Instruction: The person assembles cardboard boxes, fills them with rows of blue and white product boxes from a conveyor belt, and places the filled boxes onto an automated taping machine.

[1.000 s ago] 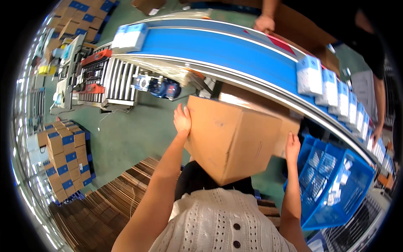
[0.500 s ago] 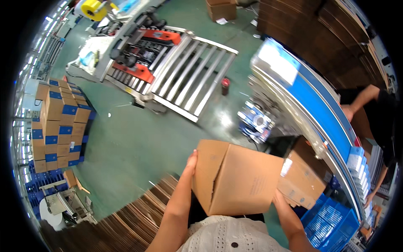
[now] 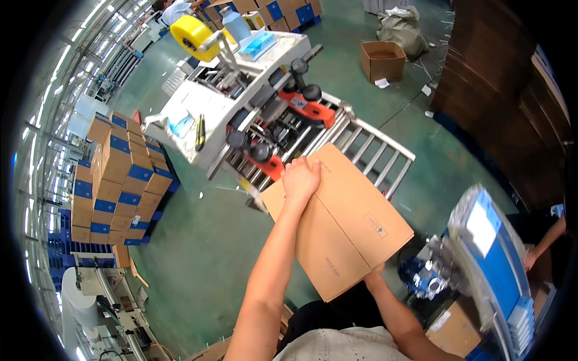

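Note:
A brown cardboard box [image 3: 352, 219] is held out in front of me, tilted, with its two flaps meeting at a seam on the side facing me. My left hand [image 3: 301, 178] lies over the box's far left part, fingers bent onto the cardboard across the seam. My right hand [image 3: 374, 278] grips the near right edge from below, and its fingertips are hidden behind the box. Just past the box is a roller conveyor [image 3: 385, 157] joined to a taping machine with orange-red guides [image 3: 308, 109]; the box covers part of the rollers.
On the machine's white top are a yellow tape roll [image 3: 194, 37], a cutter [image 3: 200, 132] and a blue bottle [image 3: 235, 24]. Stacked cartons [image 3: 117, 186] stand at left. A blue belt conveyor [image 3: 490, 265] runs at right, beside a co-worker's arm [image 3: 546, 240]. An open carton [image 3: 383, 60] sits on the floor.
The box has been turned so its flap seam faces me, and it is now against the roller conveyor in view. My left hand has shifted from its side onto the flaps. My view has swung left.

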Demonstrator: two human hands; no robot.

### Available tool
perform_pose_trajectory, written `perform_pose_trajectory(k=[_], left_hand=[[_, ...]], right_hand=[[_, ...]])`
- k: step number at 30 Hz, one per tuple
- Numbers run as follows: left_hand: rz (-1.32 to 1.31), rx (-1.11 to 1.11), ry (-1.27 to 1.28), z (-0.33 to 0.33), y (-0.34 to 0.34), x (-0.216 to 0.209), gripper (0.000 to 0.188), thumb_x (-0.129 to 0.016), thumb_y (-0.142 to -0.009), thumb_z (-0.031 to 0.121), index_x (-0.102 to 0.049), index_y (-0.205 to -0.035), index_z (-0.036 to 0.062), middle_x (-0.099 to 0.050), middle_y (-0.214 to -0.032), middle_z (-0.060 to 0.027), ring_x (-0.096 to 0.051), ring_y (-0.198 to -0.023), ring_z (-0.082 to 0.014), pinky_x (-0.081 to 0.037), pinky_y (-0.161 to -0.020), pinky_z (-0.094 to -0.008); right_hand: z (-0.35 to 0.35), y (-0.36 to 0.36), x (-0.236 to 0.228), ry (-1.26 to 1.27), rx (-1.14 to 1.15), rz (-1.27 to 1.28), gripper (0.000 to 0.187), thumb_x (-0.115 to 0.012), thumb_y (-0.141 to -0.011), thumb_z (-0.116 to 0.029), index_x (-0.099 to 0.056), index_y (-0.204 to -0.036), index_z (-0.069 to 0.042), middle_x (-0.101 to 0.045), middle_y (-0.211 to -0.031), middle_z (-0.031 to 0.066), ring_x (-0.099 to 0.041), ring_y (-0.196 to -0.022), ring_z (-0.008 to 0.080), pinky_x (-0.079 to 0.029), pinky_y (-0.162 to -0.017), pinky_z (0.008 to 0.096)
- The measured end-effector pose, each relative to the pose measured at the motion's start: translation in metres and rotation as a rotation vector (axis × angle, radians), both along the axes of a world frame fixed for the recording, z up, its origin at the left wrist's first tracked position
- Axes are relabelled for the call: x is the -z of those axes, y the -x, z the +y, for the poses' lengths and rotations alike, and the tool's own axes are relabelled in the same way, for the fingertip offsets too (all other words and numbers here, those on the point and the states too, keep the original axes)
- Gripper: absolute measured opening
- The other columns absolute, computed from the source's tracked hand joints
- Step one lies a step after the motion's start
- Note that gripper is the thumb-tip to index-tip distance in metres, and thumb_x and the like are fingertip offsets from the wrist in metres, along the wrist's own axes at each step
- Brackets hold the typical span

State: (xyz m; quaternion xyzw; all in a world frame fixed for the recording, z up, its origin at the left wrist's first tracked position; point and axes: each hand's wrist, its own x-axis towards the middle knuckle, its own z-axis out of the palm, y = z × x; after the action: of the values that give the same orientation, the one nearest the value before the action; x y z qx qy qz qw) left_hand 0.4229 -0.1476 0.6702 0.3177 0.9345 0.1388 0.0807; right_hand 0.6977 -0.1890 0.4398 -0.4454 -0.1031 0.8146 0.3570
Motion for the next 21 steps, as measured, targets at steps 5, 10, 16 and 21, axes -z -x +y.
perform_pose_trajectory(k=[5, 10, 16, 21], left_hand=[[0.312, 0.223, -0.183, 0.061, 0.035, 0.028, 0.061, -0.048, -0.082, 0.036, -0.032, -0.127, -0.0021, -0.026, -0.135, -0.0189, -0.022, -0.126, -0.0335, -0.016, -0.101, -0.0510], [0.164, 0.334, -0.097, 0.045, 0.004, 0.086, 0.068, -0.047, -0.082, 0.036, -0.020, -0.132, -0.0030, -0.020, -0.137, -0.0201, -0.017, -0.128, -0.0353, -0.011, -0.101, -0.0534], [0.185, 0.373, -0.063, 0.052, 0.047, 0.088, 0.067, -0.045, -0.084, 0.036, -0.020, -0.132, -0.0039, -0.019, -0.138, -0.0219, -0.016, -0.128, -0.0363, -0.012, -0.102, -0.0513], [0.228, 0.408, -0.093, 0.064, 0.080, 0.093, 0.068, -0.046, -0.082, 0.036, -0.020, -0.132, -0.0037, -0.021, -0.136, -0.0239, -0.018, -0.127, -0.0377, -0.013, -0.102, -0.0503]], right_hand=[[0.109, 0.084, 0.010, -0.014, -0.461, -0.301, 0.056, -0.035, -0.088, -0.048, -0.034, -0.125, -0.006, -0.051, -0.110, 0.0069, -0.053, -0.095, 0.0205, -0.050, -0.069, 0.0308], [0.160, 0.124, -0.093, -0.391, -0.450, -0.351, 0.057, -0.036, -0.087, -0.049, -0.033, -0.119, -0.002, -0.045, -0.112, 0.0122, -0.051, -0.094, 0.0223, -0.046, -0.071, 0.0331], [0.176, 0.195, -0.085, -0.924, -0.597, -0.973, 0.056, -0.053, -0.081, -0.039, -0.039, -0.107, 0.009, -0.047, -0.107, 0.0293, -0.049, -0.098, 0.0400, -0.042, -0.080, 0.0395], [0.199, 0.250, -0.147, -0.954, -0.876, -0.963, 0.043, -0.052, -0.081, -0.035, -0.050, -0.094, 0.006, -0.055, -0.097, 0.0253, -0.056, -0.088, 0.0361, -0.045, -0.075, 0.0399]])
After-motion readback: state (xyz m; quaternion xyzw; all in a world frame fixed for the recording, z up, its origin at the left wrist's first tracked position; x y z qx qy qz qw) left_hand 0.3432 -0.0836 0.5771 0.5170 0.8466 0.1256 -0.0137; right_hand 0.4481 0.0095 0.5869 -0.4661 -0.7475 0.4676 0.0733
